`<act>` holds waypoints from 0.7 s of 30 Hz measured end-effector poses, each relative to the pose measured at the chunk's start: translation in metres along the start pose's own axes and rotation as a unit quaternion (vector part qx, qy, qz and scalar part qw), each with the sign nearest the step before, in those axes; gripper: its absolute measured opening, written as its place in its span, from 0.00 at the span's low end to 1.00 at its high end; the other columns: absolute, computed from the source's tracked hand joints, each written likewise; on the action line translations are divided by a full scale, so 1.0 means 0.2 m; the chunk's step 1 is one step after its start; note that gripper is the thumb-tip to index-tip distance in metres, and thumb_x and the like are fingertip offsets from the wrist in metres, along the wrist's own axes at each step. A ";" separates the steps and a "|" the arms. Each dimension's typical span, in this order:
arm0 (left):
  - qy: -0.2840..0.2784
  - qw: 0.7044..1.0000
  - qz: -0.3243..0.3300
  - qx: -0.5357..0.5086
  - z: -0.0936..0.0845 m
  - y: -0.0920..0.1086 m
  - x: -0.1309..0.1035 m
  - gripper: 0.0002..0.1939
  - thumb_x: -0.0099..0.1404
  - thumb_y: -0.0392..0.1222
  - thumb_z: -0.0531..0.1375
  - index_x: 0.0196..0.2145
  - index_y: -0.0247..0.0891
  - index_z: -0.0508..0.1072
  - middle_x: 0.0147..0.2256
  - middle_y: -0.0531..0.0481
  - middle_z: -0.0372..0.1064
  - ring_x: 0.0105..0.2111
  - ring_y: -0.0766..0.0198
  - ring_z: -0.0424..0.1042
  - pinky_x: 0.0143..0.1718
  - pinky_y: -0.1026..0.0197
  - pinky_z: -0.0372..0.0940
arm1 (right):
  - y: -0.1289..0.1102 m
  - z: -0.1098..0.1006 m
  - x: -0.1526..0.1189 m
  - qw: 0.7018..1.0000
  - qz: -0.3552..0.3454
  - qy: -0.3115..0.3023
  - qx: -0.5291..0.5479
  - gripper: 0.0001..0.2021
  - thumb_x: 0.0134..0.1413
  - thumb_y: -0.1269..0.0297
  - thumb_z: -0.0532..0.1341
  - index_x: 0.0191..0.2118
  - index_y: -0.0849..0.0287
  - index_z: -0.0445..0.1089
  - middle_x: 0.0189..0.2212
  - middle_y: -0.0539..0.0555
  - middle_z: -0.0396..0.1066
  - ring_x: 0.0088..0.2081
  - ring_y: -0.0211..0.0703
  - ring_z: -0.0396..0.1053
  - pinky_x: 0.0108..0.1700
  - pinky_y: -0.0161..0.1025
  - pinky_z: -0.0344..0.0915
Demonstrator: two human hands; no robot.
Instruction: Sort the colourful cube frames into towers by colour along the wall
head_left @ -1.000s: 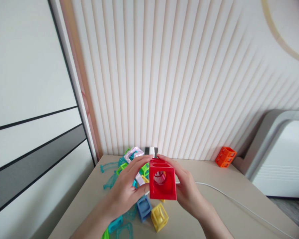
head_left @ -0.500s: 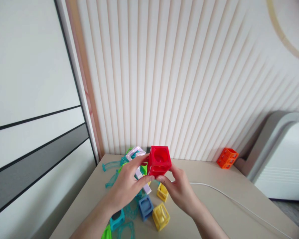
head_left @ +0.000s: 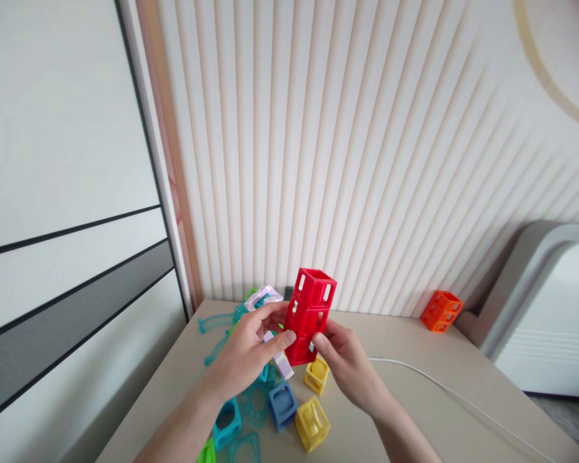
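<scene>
A stack of three red cube blocks (head_left: 311, 315), joined end to end, is held up above the table between both hands. My left hand (head_left: 251, 344) grips its left side, thumb on the near face and fingers behind. On the other side my right hand (head_left: 345, 357) holds the lower part, its thumb pressed near the bottom cube. Below the stack lie a yellow cube block (head_left: 316, 374), a second yellow block (head_left: 312, 424) and a blue cube block (head_left: 283, 405). Part of the pile behind my left hand is hidden.
Teal pieces (head_left: 228, 421), green ones and a lilac piece (head_left: 265, 296) lie on the left of the table (head_left: 395, 418). Orange joined blocks (head_left: 442, 311) stand at the back right. A white cable (head_left: 439, 384) crosses the right side. A ribbed wall (head_left: 309, 161) rises behind.
The red stack has been tilted from pointing its end at me to standing nearly upright, so its length of joined cubes now shows. Both hands still hold it.
</scene>
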State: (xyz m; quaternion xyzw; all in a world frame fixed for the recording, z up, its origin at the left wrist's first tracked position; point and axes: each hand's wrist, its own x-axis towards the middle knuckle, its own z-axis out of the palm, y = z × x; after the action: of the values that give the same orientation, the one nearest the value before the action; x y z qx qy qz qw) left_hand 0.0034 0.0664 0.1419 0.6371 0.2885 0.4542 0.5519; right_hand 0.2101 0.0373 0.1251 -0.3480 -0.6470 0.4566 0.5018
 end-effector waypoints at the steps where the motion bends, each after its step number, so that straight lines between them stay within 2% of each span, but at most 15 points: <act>1: 0.009 1.000 -0.001 -0.002 0.00 0.00 0.00 0.20 0.66 0.46 0.67 0.54 0.41 0.74 0.50 0.45 0.77 0.48 0.56 0.76 0.51 0.56 0.70 | 0.00 0.01 0.00 1.000 0.000 0.005 -0.011 0.22 0.68 0.47 0.60 0.55 0.59 0.75 0.50 0.60 0.79 0.48 0.54 0.77 0.49 0.46 0.74; 6: 0.056 0.998 -0.006 0.014 0.02 -0.02 0.02 0.11 0.65 0.44 0.66 0.45 0.41 0.75 0.43 0.48 0.78 0.42 0.59 0.78 0.45 0.60 0.71 | -0.04 0.04 0.01 0.997 0.000 0.044 -0.065 0.21 0.68 0.48 0.59 0.55 0.59 0.75 0.50 0.60 0.79 0.47 0.53 0.77 0.52 0.46 0.72; 10: 0.070 0.996 0.009 0.055 0.03 -0.04 0.03 0.08 0.65 0.43 0.66 0.41 0.40 0.74 0.38 0.50 0.78 0.38 0.59 0.78 0.41 0.61 0.71 | -0.06 0.07 0.01 0.990 0.006 0.078 -0.120 0.23 0.63 0.48 0.63 0.56 0.58 0.73 0.49 0.60 0.80 0.46 0.54 0.78 0.51 0.47 0.73; 15: 0.075 0.982 0.053 0.163 0.05 -0.03 0.02 0.04 0.66 0.42 0.63 0.38 0.42 0.74 0.39 0.49 0.79 0.38 0.59 0.78 0.41 0.60 0.72 | -0.06 0.07 0.01 0.968 0.028 0.122 -0.219 0.19 0.57 0.57 0.68 0.53 0.54 0.75 0.46 0.56 0.81 0.47 0.54 0.77 0.53 0.49 0.71; 18: 0.101 0.963 0.095 0.231 0.05 0.00 -0.01 0.09 0.68 0.46 0.61 0.44 0.43 0.75 0.44 0.47 0.78 0.42 0.58 0.79 0.43 0.59 0.74 | -0.03 0.01 0.01 0.958 0.024 0.151 -0.241 0.19 0.55 0.58 0.68 0.53 0.54 0.74 0.46 0.55 0.81 0.47 0.53 0.77 0.52 0.48 0.71; 21: 0.128 0.943 0.121 0.284 0.02 0.04 -0.05 0.12 0.69 0.51 0.60 0.45 0.43 0.75 0.45 0.46 0.79 0.43 0.57 0.80 0.44 0.60 0.75 | 0.04 -0.16 0.01 0.935 0.034 0.217 -0.279 0.22 0.55 0.55 0.68 0.54 0.54 0.71 0.47 0.54 0.81 0.47 0.51 0.78 0.50 0.45 0.72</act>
State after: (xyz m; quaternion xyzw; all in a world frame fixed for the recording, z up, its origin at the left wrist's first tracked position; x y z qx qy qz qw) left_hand 0.0021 0.0551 0.1465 0.7341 0.3944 0.4942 0.2477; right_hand 0.2399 0.0495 0.1211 -0.5863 -0.6117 0.1873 0.4969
